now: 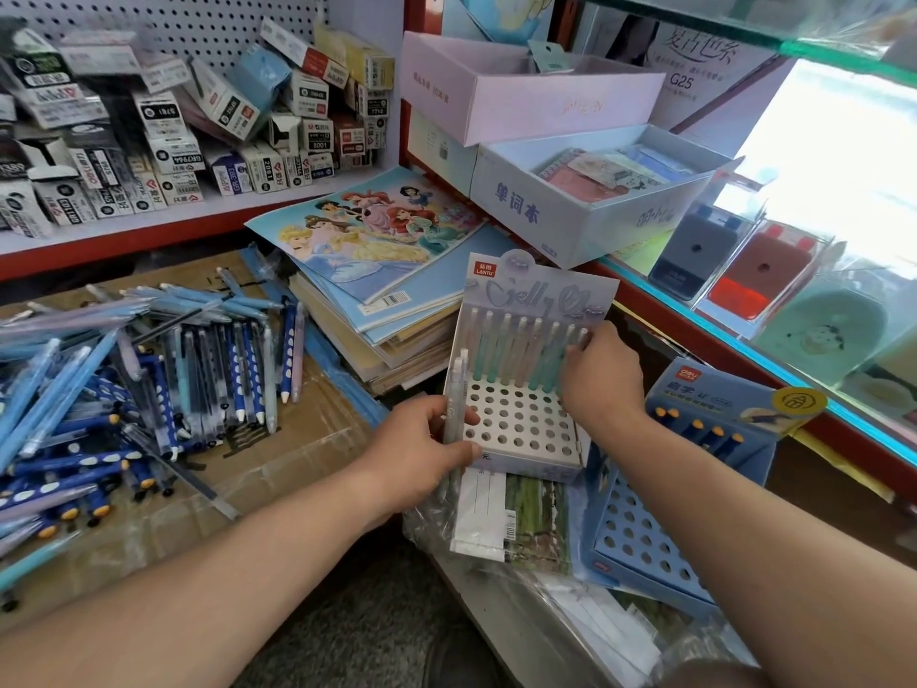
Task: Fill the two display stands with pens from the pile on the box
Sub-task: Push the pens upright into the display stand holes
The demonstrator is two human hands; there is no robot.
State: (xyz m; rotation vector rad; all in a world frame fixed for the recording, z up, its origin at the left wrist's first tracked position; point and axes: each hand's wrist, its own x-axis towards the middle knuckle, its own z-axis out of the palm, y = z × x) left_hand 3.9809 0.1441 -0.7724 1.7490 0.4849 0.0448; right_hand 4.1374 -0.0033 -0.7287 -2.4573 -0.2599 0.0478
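Front-centre, on wrapped notebooks [526,518], stands the lavender stand [521,429], holed top facing up, w/ back-row pens [516,350] upright in its rear holes. Left hand [422,449] is at the stand's left edge, fingers curled round a small bunch of pale pens [459,384], held upright & touching the stand's side. Right hand [603,374] is at the row's right end, fingertips pinching the top of the end pen [581,340]. Blue stand [645,538] lies just right of it, lower, under the right forearm. Pen pile [124,379] sits on the cardboard box [307,439], well left, apart from both hands.
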